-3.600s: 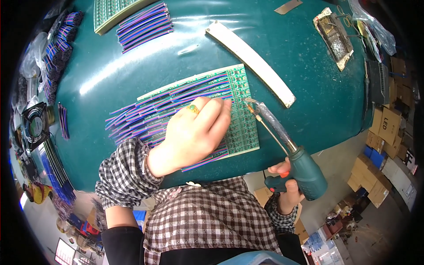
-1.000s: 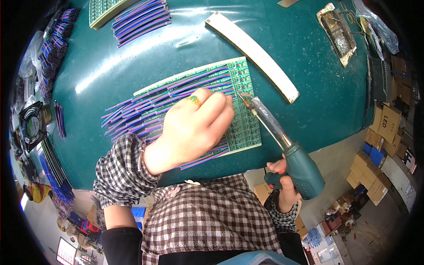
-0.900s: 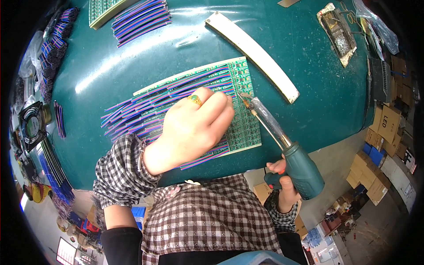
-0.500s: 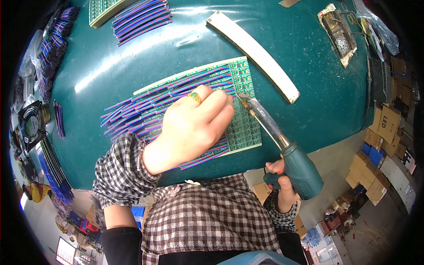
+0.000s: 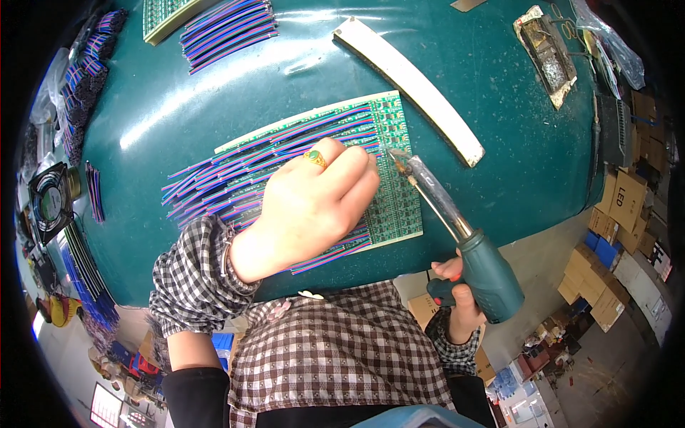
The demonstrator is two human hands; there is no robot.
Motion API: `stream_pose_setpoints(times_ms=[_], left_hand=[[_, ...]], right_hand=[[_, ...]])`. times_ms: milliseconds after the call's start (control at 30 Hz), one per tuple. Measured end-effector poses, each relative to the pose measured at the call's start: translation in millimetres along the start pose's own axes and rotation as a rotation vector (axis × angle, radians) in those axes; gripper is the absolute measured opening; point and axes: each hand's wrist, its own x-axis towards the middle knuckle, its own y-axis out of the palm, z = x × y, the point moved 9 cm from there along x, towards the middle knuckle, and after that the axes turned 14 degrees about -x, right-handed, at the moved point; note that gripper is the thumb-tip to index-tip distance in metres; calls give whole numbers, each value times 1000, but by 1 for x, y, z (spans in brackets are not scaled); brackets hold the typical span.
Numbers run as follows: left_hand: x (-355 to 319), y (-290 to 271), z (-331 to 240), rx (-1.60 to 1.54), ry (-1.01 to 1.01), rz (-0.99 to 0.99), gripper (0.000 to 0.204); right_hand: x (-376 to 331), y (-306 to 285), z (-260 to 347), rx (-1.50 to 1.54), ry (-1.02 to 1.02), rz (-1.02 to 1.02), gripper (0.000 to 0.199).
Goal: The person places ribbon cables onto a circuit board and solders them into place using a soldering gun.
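Head view: the left hand (image 5: pixel 307 207) arched over a panel of green circuit boards (image 5: pixel 399 192), fingers curled down among the striped wires (image 5: pixel 214 185); whether they pinched one, I couldn't tell. The right hand (image 5: pixel 465 308) was wrapped round the handle of a dark green soldering gun (image 5: pixel 492 278), its tip near the curled fingers. The panel lay on the bench (image 5: pixel 135 250), near a long white bar (image 5: pixel 410 82).

soldering-gun body (image 5: pixel 494 279): smooth plastic | barrel (image 5: pixel 464 228): metal | tabletop (image 5: pixel 178 118): glossy, smooth | apron (image 5: pixel 335 349): matt cloth
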Motion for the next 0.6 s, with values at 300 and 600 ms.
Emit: stream_pose_setpoints(times_ms=[300,600], left_hand=[[0,0,0,-20,1,3,29],[1,-7,12,-156,-3,-71,30]], right_hand=[[-2,-2,-3,10,-15,15,50],[2,-2,3,-29,22,-19,55]])
